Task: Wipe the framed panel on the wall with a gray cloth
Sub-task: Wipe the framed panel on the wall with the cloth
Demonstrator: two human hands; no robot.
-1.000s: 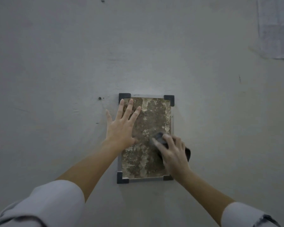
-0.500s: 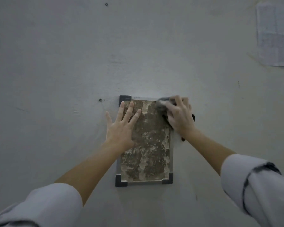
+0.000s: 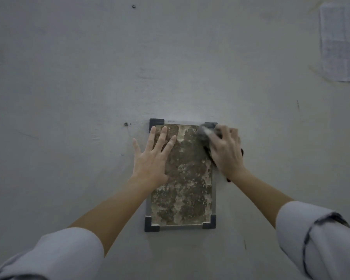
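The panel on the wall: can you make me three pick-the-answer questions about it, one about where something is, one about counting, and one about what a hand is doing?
1. Where is the gray cloth?
A. at the panel's top right corner
B. at its bottom left corner
C. on the floor

2. How many dark corner caps of the framed panel show uncovered?
A. one
B. three
C. six

3. What is the left hand doing?
A. gripping the cloth
B. lying flat with fingers spread on the panel
C. making a fist

Answers:
1 A, the right hand presses the cloth there.
2 B, the fourth is mostly under the cloth.
3 B, its open palm rests on the panel's left side.
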